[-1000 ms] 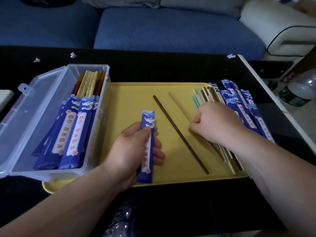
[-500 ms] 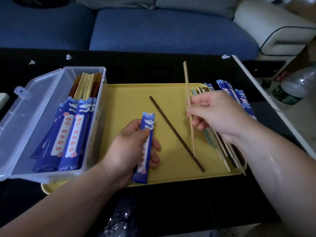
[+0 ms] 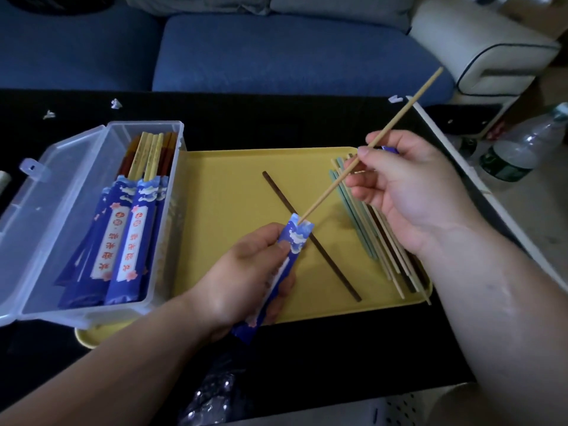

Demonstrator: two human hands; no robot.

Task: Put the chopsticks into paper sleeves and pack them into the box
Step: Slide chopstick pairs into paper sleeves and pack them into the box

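Pinching pale chopstick (image 3: 365, 152), right hand (image 3: 405, 192); tip down-left in sleeve (image 3: 284, 256) mouth, left hand (image 3: 242, 278) gripping sleeve.

A deep-blue paper sleeve (image 3: 295, 238) printed with white clouds and pink blossoms is shown with a pale tan chopstick (image 3: 399, 115), a dark brown chopstick (image 3: 335, 269), a yellow tray (image 3: 233, 179), a clear box (image 3: 76, 155), a black worktop (image 3: 276, 118) and a blue sofa (image 3: 276, 50).
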